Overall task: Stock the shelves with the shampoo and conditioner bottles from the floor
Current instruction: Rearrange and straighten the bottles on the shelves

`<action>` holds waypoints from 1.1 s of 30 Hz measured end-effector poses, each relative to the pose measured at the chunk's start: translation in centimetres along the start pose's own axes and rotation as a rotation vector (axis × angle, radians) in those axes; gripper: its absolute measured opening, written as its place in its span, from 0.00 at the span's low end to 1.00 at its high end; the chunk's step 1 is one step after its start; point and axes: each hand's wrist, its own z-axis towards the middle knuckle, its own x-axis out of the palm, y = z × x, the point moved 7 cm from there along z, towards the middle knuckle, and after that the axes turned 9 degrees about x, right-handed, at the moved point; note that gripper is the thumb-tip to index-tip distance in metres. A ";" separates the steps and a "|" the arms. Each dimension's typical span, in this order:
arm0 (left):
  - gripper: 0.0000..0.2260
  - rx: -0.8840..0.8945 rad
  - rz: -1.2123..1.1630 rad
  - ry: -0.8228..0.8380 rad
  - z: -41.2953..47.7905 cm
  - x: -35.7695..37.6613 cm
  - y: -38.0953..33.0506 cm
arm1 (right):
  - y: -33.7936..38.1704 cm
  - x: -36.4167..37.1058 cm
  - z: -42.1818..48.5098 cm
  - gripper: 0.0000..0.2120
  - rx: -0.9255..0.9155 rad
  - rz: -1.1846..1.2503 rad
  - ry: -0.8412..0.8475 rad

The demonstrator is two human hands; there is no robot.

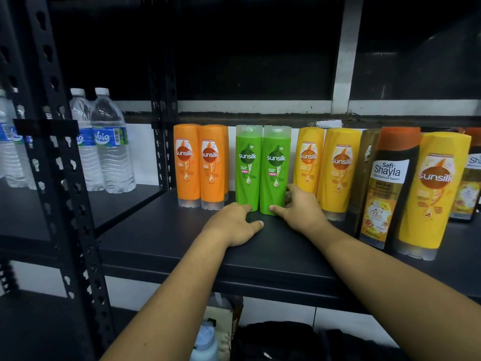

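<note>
Two green bottles (262, 169) stand side by side on the black shelf (182, 241), between the orange bottles (200, 165) and the yellow bottles (325, 170). The left hand (234, 225) lies flat with fingers spread, touching the left green one's bottom. The right hand (299, 209) is curled loosely around the bottom of the right one.

All bottles stand upright on the black shelf (260, 261), labels facing forward. Taking the two green Sunsilk bottles (263, 169) as reference: they stand side by side, touching, clear caps up, near mid-shelf. To their left, a small gap away, two orange Sunsilk bottles (199, 165) stand cap-down, touching each other. To their right, two yellow Sunsilk bottles (325, 170) stand cap-down. Further right and nearer the shelf's front edge stand a dark Safi Shayla bottle (385, 188) with an orange cap and a third yellow Sunsilk bottle (432, 194), with more bottles partly hidden behind them.
</note>
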 end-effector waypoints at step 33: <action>0.21 0.419 -0.082 0.123 -3.0 2.6 -14.5 | -6.8 -16.2 -17.6 0.17 -0.121 -0.292 0.196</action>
